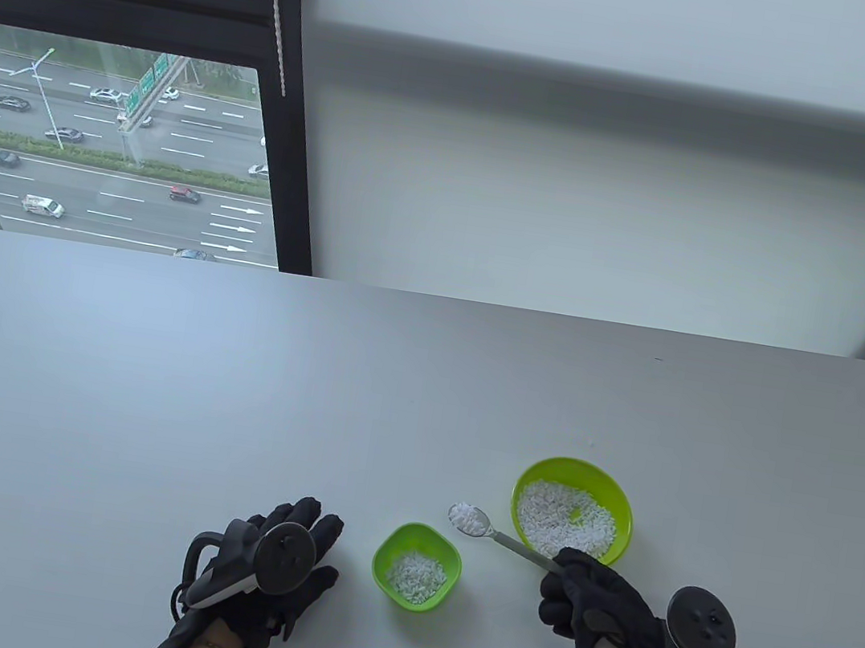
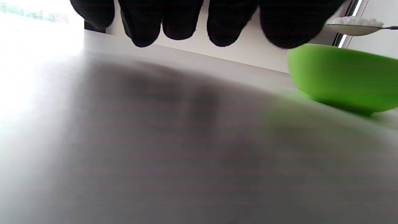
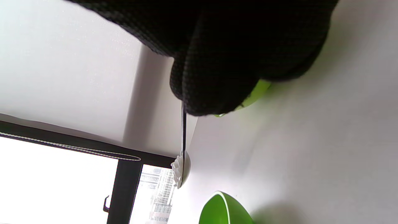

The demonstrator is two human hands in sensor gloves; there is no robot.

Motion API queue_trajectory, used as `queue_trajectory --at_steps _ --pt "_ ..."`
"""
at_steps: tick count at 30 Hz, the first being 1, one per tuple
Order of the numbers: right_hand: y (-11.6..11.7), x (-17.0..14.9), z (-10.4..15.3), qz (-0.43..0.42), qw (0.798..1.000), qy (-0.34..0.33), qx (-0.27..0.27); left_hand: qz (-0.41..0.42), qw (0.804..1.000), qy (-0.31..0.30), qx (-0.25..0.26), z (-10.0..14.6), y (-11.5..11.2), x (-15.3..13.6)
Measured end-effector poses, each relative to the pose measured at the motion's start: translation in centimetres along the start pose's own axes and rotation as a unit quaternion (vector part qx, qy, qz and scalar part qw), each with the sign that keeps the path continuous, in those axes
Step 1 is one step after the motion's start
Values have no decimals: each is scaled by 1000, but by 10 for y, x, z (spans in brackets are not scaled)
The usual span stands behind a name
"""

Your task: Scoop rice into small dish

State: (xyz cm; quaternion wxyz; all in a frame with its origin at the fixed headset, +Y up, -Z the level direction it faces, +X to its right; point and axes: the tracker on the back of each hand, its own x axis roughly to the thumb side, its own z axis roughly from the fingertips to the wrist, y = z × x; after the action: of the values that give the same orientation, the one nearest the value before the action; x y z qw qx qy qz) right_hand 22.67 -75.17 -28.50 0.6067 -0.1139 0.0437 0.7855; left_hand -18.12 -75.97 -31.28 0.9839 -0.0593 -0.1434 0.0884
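A large green bowl (image 1: 621, 505) holds white rice on the table's right. A small green dish (image 1: 448, 550) with some rice sits left of it; it also shows in the left wrist view (image 2: 342, 77) and the right wrist view (image 3: 217, 208). My right hand (image 1: 601, 609) grips the handle of a metal spoon (image 1: 487, 529) heaped with rice, held in the air between bowl and dish. The spoon also shows in the left wrist view (image 2: 354, 26) and the right wrist view (image 3: 182, 168). My left hand (image 1: 283, 561) rests flat on the table, left of the dish, holding nothing.
The grey table (image 1: 227, 391) stretches far beyond the bowls to its back edge. A window (image 1: 104, 129) and a white wall stand behind it.
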Motion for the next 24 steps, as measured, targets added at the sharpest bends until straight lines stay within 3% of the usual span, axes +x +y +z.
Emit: queue_trajectory --at_steps 8,24 --pt "22 5 1 46 997 -1 54 4 1000 0 -3 1 0 0" --pt "21 9 0 62 996 -11 62 3 1000 0 -4 1 0 0"
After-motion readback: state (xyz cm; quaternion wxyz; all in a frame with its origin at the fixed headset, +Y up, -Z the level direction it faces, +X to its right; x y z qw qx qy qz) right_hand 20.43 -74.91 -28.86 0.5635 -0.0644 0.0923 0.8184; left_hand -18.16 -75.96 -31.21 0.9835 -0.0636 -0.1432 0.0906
